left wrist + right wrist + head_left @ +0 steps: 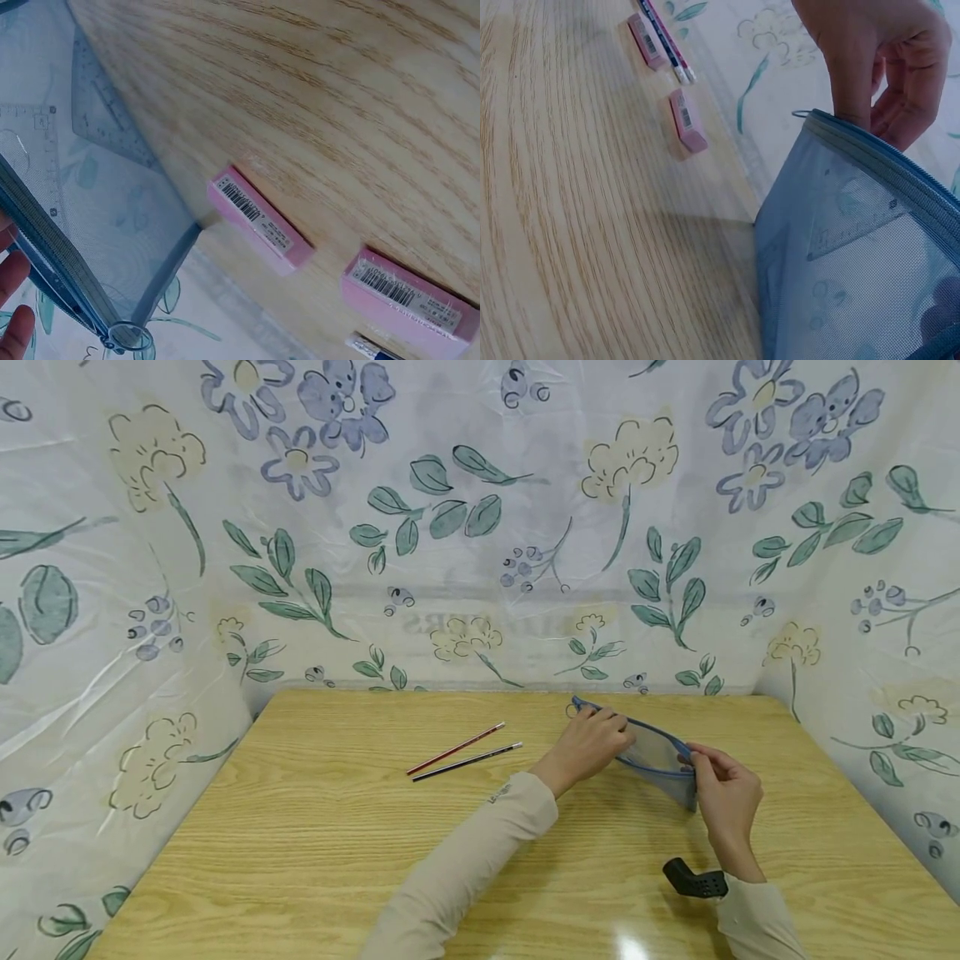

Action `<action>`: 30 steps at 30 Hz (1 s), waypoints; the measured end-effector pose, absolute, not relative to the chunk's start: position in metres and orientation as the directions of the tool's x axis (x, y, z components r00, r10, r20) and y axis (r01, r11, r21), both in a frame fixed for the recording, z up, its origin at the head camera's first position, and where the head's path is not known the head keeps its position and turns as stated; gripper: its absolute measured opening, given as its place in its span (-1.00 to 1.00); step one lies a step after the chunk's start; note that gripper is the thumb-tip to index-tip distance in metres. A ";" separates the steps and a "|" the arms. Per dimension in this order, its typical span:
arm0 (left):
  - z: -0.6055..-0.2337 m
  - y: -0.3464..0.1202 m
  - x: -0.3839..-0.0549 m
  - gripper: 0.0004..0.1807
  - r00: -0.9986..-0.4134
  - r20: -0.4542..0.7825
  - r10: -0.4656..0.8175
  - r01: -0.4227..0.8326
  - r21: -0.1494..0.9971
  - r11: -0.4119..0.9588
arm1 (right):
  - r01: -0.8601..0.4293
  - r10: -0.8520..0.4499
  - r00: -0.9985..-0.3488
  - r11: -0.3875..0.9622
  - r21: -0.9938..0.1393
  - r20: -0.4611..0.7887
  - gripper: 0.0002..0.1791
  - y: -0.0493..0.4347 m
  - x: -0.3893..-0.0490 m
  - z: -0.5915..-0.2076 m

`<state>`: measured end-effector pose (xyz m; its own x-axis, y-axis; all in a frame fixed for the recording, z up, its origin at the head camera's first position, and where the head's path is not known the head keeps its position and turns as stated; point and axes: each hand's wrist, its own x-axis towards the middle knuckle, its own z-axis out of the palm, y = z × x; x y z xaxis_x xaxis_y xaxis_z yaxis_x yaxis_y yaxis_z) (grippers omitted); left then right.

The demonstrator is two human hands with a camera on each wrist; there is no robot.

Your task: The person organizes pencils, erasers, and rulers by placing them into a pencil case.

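Note:
A blue mesh zipper pouch (pixel 660 750) is held up over the right half of the table, its zippered mouth parted. My left hand (pixel 588 742) grips the pouch's top edge near the end with the metal ring (pixel 130 336). At the other end, my right hand (pixel 726 793) pinches the rim between thumb and fingers. Through the mesh I see a clear set square (pixel 855 229) and, in the left wrist view, another clear drawing piece (pixel 109 112) with ruled markings. Part of the pouch's front is hidden behind the left hand in the head view.
A red pencil (pixel 455 749) and a dark pencil (pixel 467 762) lie left of the hands. Two pink erasers (pixel 259 219) with barcode labels rest on the wooden table (pixel 300 860); the head view does not show them. Floral cloth (pixel 465 568) surrounds the table's back and sides.

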<state>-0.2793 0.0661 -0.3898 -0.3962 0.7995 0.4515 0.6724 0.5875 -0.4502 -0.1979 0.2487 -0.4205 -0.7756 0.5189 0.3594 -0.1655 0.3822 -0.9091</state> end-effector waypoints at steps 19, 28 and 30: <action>-0.387 0.068 -0.278 -0.78 -0.476 0.351 0.806 0.732 -0.349 0.585 | -0.163 0.527 -0.770 0.382 -0.910 0.359 -0.76 0.250 -0.200 -0.422; -0.387 0.069 -0.279 -0.79 -0.480 0.365 0.798 0.733 -0.332 0.594 | -0.161 0.530 -0.770 0.377 -0.912 0.355 -0.76 0.251 -0.200 -0.422; -0.387 0.069 -0.279 -0.79 -0.482 0.364 0.797 0.734 -0.329 0.594 | -0.156 0.534 -0.768 0.379 -0.912 0.354 -0.76 0.251 -0.200 -0.421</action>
<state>-0.2787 0.0690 -0.3867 -0.4817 0.7970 0.3643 0.7342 0.5940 -0.3288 -0.1997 0.2509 -0.4211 -0.7682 0.5335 0.3538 -0.1564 0.3795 -0.9119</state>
